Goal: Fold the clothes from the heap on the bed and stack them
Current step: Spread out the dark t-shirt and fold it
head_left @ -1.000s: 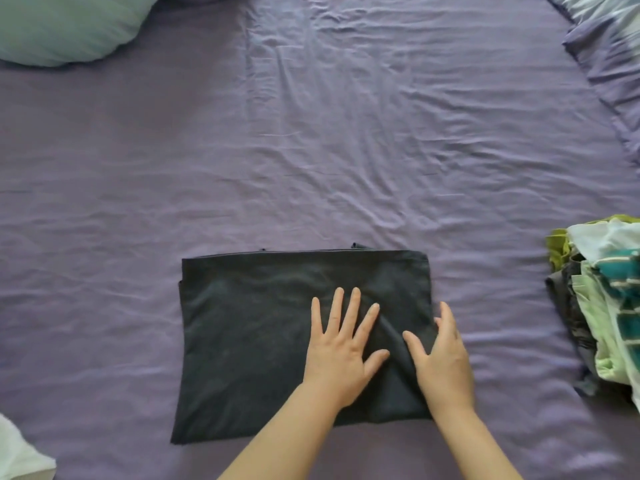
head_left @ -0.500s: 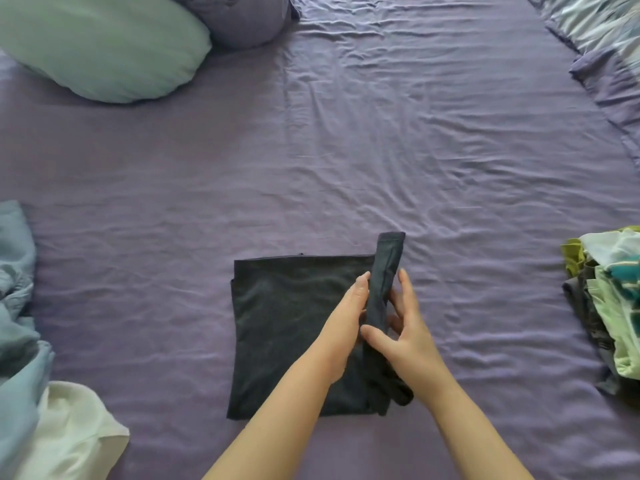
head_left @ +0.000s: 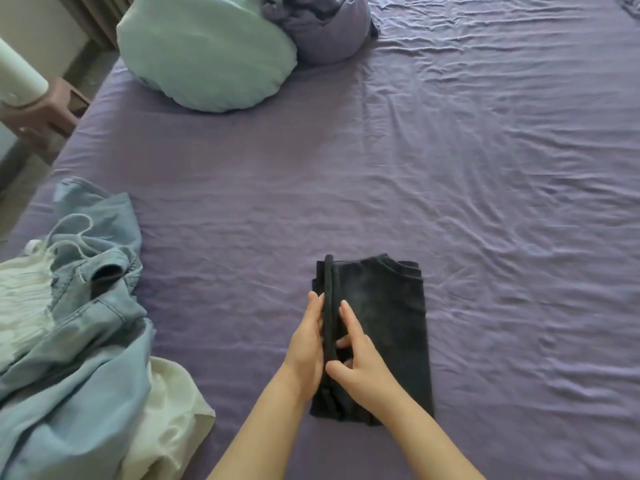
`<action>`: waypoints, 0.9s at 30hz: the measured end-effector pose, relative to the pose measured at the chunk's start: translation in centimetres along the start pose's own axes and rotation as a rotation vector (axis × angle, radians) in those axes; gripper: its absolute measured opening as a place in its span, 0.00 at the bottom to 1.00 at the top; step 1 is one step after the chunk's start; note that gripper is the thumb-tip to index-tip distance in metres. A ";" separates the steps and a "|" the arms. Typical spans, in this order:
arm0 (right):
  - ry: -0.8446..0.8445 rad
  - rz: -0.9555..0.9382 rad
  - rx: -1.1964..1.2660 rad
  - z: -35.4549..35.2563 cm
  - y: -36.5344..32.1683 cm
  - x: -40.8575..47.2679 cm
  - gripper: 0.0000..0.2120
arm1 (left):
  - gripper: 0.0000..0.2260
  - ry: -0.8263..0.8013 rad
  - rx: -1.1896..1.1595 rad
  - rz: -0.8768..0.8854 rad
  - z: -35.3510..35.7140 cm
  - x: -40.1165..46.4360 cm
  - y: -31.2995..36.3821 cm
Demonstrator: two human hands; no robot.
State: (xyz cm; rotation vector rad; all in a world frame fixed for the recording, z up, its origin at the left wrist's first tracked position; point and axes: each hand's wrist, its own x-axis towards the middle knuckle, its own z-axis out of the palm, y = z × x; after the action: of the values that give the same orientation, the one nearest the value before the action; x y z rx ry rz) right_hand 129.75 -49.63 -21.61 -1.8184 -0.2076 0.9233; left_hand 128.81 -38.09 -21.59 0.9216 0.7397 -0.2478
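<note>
The bed wears a plain purple sheet. The folded garment near its front edge is dark charcoal, faintly faded in the middle. At the left edge lies a heap of pale blue denim with white and cream cloth. Towards the far left corner sit a mint-green pillow and a purple pillow.
</note>
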 end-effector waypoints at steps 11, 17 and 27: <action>0.481 0.284 -0.374 -4.3 3.7 -1.8 0.38 | 0.39 0.332 0.884 0.094 -0.9 1.1 -2.0; 0.530 0.401 0.287 -6.2 3.2 -1.1 0.18 | 0.26 0.312 0.326 -0.127 0.8 0.4 -0.8; 0.276 0.173 0.544 -11.6 -1.3 -7.8 0.16 | 0.05 0.090 0.298 -0.065 5.6 -4.5 1.3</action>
State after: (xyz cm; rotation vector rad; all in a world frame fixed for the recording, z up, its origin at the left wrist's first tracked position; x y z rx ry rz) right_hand 132.53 -61.56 -14.71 -1.4420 0.3501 0.7428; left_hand 128.77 -42.25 -15.59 1.1979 0.8303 -0.3824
